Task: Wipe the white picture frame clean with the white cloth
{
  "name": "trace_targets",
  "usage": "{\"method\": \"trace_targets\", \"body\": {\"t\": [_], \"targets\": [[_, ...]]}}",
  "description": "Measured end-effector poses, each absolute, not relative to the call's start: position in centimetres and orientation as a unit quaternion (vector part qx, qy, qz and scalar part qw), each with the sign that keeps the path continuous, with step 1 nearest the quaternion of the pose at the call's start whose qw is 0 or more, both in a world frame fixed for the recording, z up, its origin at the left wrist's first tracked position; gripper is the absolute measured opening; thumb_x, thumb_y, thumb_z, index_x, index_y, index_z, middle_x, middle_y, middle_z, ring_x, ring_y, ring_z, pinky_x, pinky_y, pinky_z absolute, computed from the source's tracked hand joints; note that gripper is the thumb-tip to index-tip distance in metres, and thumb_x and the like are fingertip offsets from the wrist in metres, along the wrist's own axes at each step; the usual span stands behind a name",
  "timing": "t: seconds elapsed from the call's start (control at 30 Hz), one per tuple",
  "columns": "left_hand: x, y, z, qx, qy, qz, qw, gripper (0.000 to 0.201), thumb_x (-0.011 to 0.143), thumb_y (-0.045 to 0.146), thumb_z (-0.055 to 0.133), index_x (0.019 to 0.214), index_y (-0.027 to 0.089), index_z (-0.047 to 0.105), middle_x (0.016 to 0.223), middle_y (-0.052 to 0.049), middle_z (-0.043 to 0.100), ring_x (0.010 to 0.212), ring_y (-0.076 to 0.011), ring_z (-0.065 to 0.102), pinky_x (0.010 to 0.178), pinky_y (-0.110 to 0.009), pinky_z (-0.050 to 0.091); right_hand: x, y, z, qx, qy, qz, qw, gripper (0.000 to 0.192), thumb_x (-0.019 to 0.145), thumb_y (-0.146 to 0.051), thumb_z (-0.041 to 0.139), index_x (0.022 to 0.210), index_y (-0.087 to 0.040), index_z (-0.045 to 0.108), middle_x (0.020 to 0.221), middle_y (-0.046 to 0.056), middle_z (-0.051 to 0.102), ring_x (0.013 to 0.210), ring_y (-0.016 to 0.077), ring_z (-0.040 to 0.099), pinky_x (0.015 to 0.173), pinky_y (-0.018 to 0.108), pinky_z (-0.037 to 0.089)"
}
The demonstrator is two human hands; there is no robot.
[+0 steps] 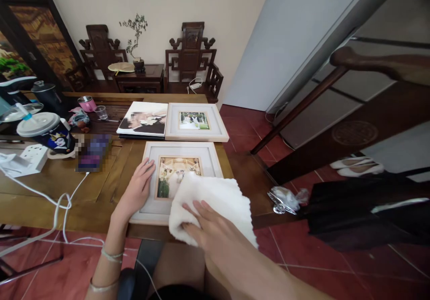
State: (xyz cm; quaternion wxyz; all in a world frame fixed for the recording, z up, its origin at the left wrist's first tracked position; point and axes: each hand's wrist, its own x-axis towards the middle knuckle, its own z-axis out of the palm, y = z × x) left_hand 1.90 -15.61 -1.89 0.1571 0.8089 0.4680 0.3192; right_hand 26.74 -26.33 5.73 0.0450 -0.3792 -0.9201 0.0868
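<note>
A picture frame (151, 210) with a pale wooden border and a photo inside lies flat at the table's near edge. My left hand (139, 186) rests on its left side, fingers stretched out along the border. Over the frame's lower right part lies a white cloth (228, 197), which hangs past the right edge. My right hand (204, 226) presses on the cloth with its fingers bent into a fold of it. The cloth hides part of the photo and the frame's lower right corner.
Behind lie a second picture frame (220, 121) and a stack topped by a photo panel (148, 118). To the left are a phone (94, 152), a lidded cup (47, 132), a power strip (32, 159) and white cables. A wooden chair (322, 130) stands on the right.
</note>
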Motion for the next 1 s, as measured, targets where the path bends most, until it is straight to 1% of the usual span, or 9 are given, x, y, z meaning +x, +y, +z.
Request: {"method": "trace_targets", "body": {"t": [0.1,0.17,0.3,0.4,0.5,0.63,0.83,0.9,1.0], "targets": [[1.8,-15.6,-2.0,0.812,0.461,0.319,0.161,0.042,0.095,0.017,0.033,0.134,0.019,0.05,0.143,-0.011,0.047,0.141,-0.0233,0.029,0.114,-0.052,0.028,26.4,-22.9,4.1,-0.423,-0.899,0.096,0.065,0.063,0.067,0.004,0.046,0.126,-0.015,0.058,0.145,0.015,0.042,0.137,0.0315,0.031,0.112,0.047,0.032],[1.8,-15.6,-2.0,0.813,0.459,0.319,0.165,0.043,0.095,0.017,0.033,0.135,0.019,0.049,0.143,-0.012,0.047,0.141,-0.0235,0.029,0.114,-0.052,0.028,26.4,-19.4,3.1,-0.454,-0.885,0.059,0.082,0.065,0.066,0.006,0.046,0.127,-0.012,0.057,0.146,0.016,0.041,0.139,0.0326,0.028,0.113,0.049,0.027],[1.8,-15.8,-1.8,0.809,0.462,0.321,0.172,0.043,0.095,0.016,0.033,0.134,0.019,0.05,0.143,-0.012,0.047,0.141,-0.0236,0.028,0.114,-0.053,0.027,26.7,-13.1,2.3,-0.455,-0.887,-0.022,0.07,0.06,0.072,0.002,0.051,0.13,-0.015,0.055,0.149,0.016,0.036,0.14,0.0385,0.021,0.109,0.067,0.015],[1.9,-15.8,-1.7,0.804,0.467,0.325,0.171,0.042,0.095,0.017,0.033,0.133,0.018,0.051,0.142,-0.012,0.048,0.141,-0.023,0.029,0.114,-0.052,0.028,26.4,-12.0,2.4,-0.44,-0.896,-0.031,0.041,0.058,0.074,0.003,0.051,0.128,-0.018,0.058,0.15,0.014,0.035,0.14,0.0431,0.017,0.105,0.074,0.014],[2.1,-15.8,-1.8,0.8,0.473,0.329,0.167,0.041,0.095,0.017,0.033,0.132,0.016,0.052,0.14,-0.013,0.049,0.14,-0.0228,0.03,0.114,-0.051,0.028,26.2,-14.4,2.9,-0.408,-0.913,0.009,0.014,0.058,0.074,0.006,0.046,0.125,-0.016,0.06,0.15,0.014,0.036,0.14,0.0414,0.019,0.107,0.07,0.016],[2.2,-15.9,-1.8,0.797,0.481,0.326,0.165,0.043,0.095,0.017,0.032,0.134,0.017,0.05,0.142,-0.013,0.047,0.141,-0.0228,0.03,0.114,-0.051,0.027,26.4,-20.1,4.6,-0.37,-0.922,0.107,-0.017,0.061,0.073,0.006,0.045,0.126,-0.02,0.059,0.149,0.013,0.037,0.139,0.0396,0.022,0.107,0.068,0.02],[2.4,-16.0,-1.3,0.793,0.493,0.314,0.171,0.043,0.096,0.024,0.033,0.135,0.016,0.049,0.143,-0.014,0.046,0.14,-0.0237,0.03,0.114,-0.05,0.027,26.1,-24.3,7.2,-0.311,-0.922,0.231,-0.02,0.059,0.074,0.003,0.042,0.125,-0.022,0.057,0.15,0.01,0.037,0.14,0.035,0.023,0.108,0.065,0.023],[2.6,-16.2,-1.0,0.787,0.5,0.316,0.178,0.043,0.097,0.027,0.031,0.135,0.015,0.048,0.143,-0.013,0.046,0.14,-0.0233,0.031,0.115,-0.049,0.026,25.4,-23.5,6.6,-0.293,-0.927,0.233,0.007,0.059,0.075,0.002,0.041,0.126,-0.022,0.057,0.151,0.008,0.036,0.141,0.0333,0.021,0.109,0.064,0.02],[2.7,-16.5,-0.6,0.774,0.503,0.33,0.197,0.047,0.099,0.032,0.027,0.14,0.016,0.041,0.147,-0.012,0.041,0.14,-0.0217,0.03,0.116,-0.046,0.023,23.9,-20.4,4.5,-0.317,-0.931,0.179,0.039,0.059,0.077,0.003,0.039,0.126,-0.023,0.057,0.152,0.007,0.034,0.142,0.0329,0.016,0.111,0.063,0.016]]}}
